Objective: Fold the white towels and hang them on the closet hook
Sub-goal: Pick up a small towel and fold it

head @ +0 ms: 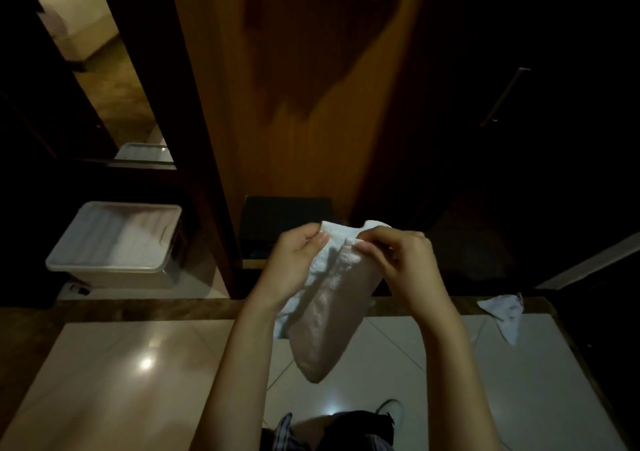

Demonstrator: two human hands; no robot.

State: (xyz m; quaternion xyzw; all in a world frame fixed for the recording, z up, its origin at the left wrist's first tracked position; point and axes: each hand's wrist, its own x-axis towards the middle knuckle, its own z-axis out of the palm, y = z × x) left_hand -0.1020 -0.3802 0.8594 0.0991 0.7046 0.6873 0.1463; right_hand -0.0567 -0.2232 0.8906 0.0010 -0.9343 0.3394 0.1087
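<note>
The room is dim. A tall brown wooden closet panel (311, 104) stands ahead, with a dark door and its long metal handle (505, 97) to the right. The shiny pale tile floor (114, 364) shows a bright spot of light.

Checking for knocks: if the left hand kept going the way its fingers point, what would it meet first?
Probably the right hand, just across the towel top that the left hand pinches.

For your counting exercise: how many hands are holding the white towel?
2: the left hand and the right hand each pinch the top edge of the white towel.
</note>
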